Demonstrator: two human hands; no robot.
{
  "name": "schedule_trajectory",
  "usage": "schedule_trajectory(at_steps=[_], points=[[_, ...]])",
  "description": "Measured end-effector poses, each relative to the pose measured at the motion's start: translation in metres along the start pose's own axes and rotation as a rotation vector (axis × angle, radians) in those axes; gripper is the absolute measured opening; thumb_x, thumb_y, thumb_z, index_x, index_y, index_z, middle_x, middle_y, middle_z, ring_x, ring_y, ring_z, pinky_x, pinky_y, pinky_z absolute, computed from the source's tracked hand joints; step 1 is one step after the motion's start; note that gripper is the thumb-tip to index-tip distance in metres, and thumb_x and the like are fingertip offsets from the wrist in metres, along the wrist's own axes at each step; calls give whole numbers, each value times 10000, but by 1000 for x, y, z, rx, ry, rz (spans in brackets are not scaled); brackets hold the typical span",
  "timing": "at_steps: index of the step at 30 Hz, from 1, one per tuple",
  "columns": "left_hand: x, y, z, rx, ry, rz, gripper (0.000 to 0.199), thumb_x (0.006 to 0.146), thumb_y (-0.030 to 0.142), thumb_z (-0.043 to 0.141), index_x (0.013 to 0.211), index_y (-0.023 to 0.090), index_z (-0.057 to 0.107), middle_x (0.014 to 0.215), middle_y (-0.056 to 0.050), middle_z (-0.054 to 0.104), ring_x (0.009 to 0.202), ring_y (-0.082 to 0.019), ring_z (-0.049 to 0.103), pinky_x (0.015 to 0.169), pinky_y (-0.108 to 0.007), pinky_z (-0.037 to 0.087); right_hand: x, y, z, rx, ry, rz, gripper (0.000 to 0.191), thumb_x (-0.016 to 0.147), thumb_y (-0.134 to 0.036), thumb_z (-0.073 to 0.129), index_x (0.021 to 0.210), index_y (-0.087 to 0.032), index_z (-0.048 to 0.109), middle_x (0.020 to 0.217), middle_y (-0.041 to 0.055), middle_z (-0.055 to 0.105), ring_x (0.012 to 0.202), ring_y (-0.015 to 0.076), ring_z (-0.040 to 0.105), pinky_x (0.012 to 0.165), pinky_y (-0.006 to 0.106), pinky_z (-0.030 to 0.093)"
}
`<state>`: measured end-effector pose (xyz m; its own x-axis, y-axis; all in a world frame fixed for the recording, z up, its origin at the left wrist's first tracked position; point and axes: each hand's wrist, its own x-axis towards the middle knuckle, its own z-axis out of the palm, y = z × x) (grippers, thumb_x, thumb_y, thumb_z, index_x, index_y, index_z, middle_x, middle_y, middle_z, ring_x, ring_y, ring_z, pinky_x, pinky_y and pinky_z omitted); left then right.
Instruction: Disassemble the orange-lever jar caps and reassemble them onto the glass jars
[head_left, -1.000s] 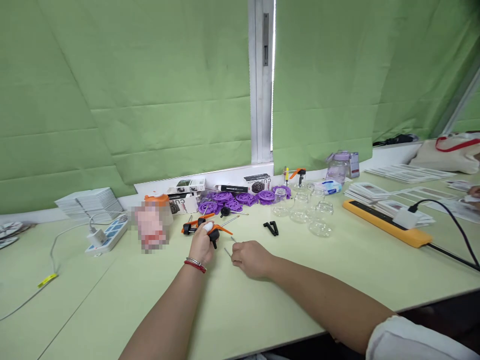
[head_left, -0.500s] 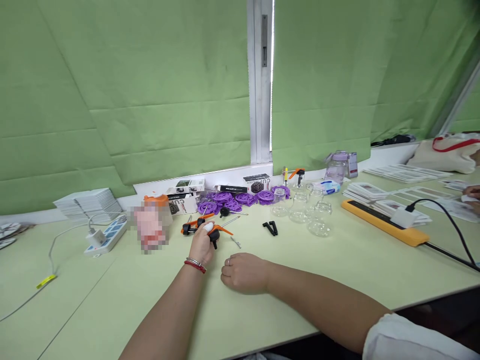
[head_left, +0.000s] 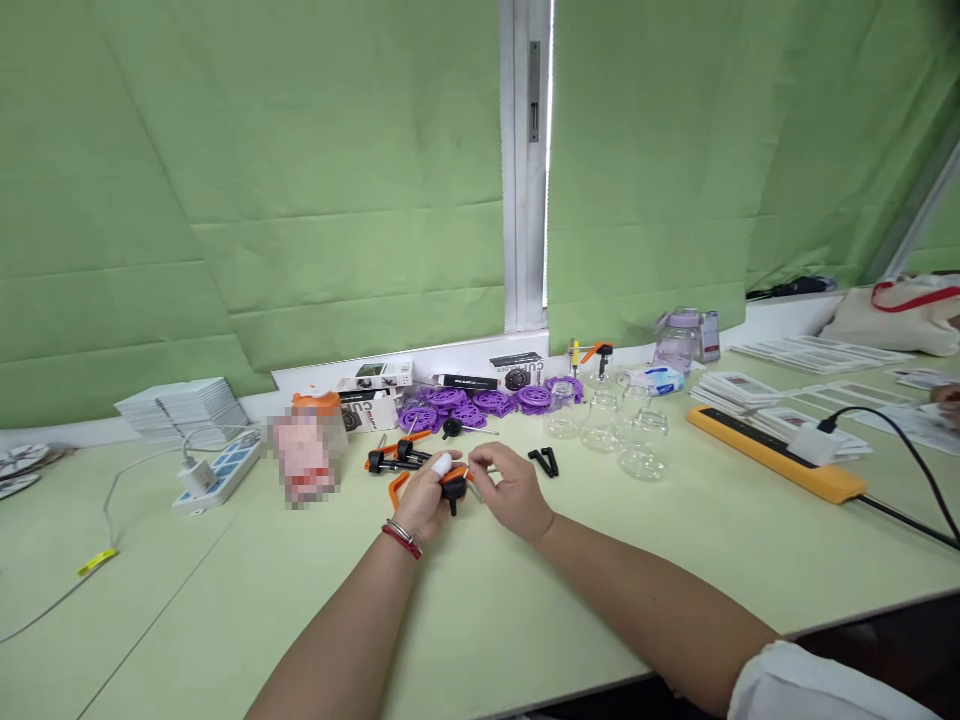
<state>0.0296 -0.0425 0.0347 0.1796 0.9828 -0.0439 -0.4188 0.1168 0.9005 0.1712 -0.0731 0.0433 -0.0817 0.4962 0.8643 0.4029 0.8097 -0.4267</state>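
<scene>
A black and orange part [head_left: 454, 486] is gripped in my left hand [head_left: 424, 505], whose thumb has a white covering. My right hand [head_left: 514, 490] pinches at the right end of that part; whether it holds a small piece there is too small to tell. Just behind my left hand lie black and orange pieces [head_left: 384, 461] and an orange hooked piece [head_left: 397, 488]. To the right of my right hand are two short black pieces [head_left: 544, 461].
Purple round parts [head_left: 493, 402] and boxes [head_left: 517, 370] line the wall. Clear jars [head_left: 643, 445] stand right of centre. A yellow power strip [head_left: 780, 455] lies at the right, a white one [head_left: 219, 472] at the left. Another person's hand [head_left: 945, 395] shows at the right edge.
My right hand has risen from the table to meet the part in my left hand, its fingers now pinching. My left hand has shifted slightly right and nearer, uncovering the orange hooked piece.
</scene>
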Motion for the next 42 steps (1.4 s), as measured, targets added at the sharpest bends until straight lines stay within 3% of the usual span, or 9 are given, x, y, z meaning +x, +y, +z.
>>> schedule_trajectory(at_steps=[3, 6, 14, 20, 27, 30, 33, 37, 42], points=[[-2, -7, 2, 19, -110, -42, 328, 725, 391, 664, 964, 171, 615, 681, 8, 571, 539, -101, 496, 516, -242, 374, 4, 4, 0, 143, 80, 225, 91, 839, -206, 502, 884, -191, 580, 826, 31, 625, 737, 137, 595, 708, 274, 505], [-4, -11, 4, 24, -163, -49, 317, 724, 421, 671, 911, 172, 610, 684, 16, 552, 543, -92, 473, 516, -235, 367, 2, 7, 3, 252, 59, 340, 93, 823, -244, 530, 876, -188, 581, 810, 27, 630, 736, 142, 609, 713, 278, 515], [-5, -12, 8, 20, -136, -75, 387, 664, 471, 715, 840, 151, 587, 650, 24, 522, 539, -80, 443, 538, -230, 363, -3, 17, 9, 373, 11, 443, 123, 807, -275, 557, 870, -173, 583, 788, 32, 635, 725, 143, 614, 702, 283, 524], [-6, -14, 7, 9, -111, -102, 427, 612, 482, 749, 823, 151, 582, 600, 28, 518, 537, -97, 462, 537, -237, 363, -3, 17, 9, 231, -108, 376, 114, 801, -214, 525, 829, -168, 626, 807, 33, 660, 738, 140, 612, 708, 280, 509], [-4, -10, 8, -23, -118, -113, 369, 679, 453, 711, 840, 132, 626, 690, -40, 616, 654, -147, 569, 590, -254, 409, 1, 8, 2, 3, -231, 244, 120, 787, -143, 549, 787, -182, 663, 821, 40, 682, 787, 158, 589, 744, 299, 469], [-5, -7, 8, -49, -116, -114, 341, 703, 437, 698, 863, 141, 641, 722, -46, 631, 699, -158, 587, 612, -255, 424, 0, 6, -1, -26, -298, 111, 118, 789, -167, 582, 867, -190, 668, 919, 57, 691, 879, 179, 576, 813, 334, 444], [-4, -4, 7, -59, -125, -102, 334, 716, 446, 685, 874, 155, 640, 743, -43, 634, 732, -173, 596, 601, -257, 427, -2, 6, -2, -100, -407, 5, 294, 707, -222, 694, 994, -193, 641, 1090, 82, 654, 1004, 227, 544, 876, 392, 406], [-5, -4, 7, -62, -175, -76, 349, 728, 469, 665, 878, 156, 632, 759, -54, 630, 770, -188, 591, 628, -272, 432, -3, 7, -3, -190, -511, -22, 391, 735, -80, 600, 1109, -191, 572, 1237, 100, 578, 1125, 236, 501, 928, 412, 361], [-13, 4, 5, 146, -314, -6, 298, 714, 382, 700, 934, 196, 621, 816, -49, 620, 847, -190, 564, 702, -279, 431, -3, 17, -5, -187, -507, -78, 346, 753, -24, 511, 1060, -168, 580, 1188, 113, 590, 1072, 228, 524, 927, 404, 361]])
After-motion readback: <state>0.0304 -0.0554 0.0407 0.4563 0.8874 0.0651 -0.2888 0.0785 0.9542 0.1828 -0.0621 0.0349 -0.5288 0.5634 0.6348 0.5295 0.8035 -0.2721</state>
